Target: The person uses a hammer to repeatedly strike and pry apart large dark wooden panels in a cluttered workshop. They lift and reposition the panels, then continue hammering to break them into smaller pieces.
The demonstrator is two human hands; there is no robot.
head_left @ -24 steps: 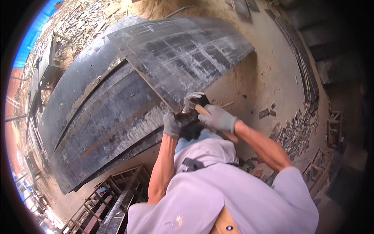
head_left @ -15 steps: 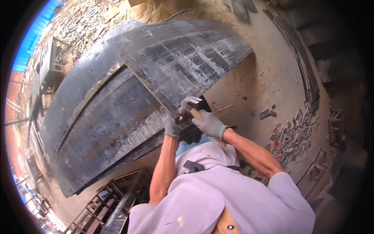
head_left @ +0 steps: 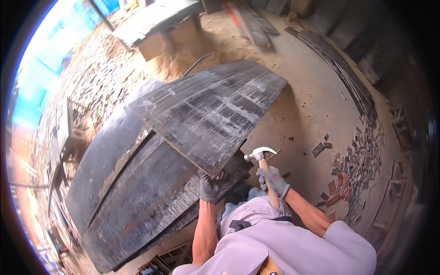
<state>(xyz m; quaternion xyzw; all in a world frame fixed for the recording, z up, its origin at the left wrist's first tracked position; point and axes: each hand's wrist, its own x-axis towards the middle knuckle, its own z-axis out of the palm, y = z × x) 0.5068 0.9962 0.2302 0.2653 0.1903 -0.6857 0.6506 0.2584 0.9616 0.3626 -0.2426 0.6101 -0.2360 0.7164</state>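
Note:
My right hand (head_left: pixel 275 179), in a grey glove, grips the wooden handle of a claw hammer (head_left: pixel 262 161). The hammer stands head-up, with its metal head to the right of a dark scuffed board (head_left: pixel 220 110) and apart from it. At that board's near corner is my left hand (head_left: pixel 209 189), also gloved, its fingers closed over the edge. This board, streaked with pale scratches, lies slantwise over larger dark panels (head_left: pixel 142 192) at the left. What lies under the left fingers is hidden.
Broken block pieces (head_left: pixel 357 165) are heaped on the floor at the right. Long dark planks (head_left: pixel 341 68) lie at the far right. Sawdust and wood scraps (head_left: pixel 96 78) spread at the far left, near a pale-topped table (head_left: pixel 156 20). A dark frame (head_left: pixel 169 261) stands below the panels.
The hammer has moved right and away from the board's near corner, and its head now points up. My left hand stays at the corner. The view has shifted, showing more of the far side.

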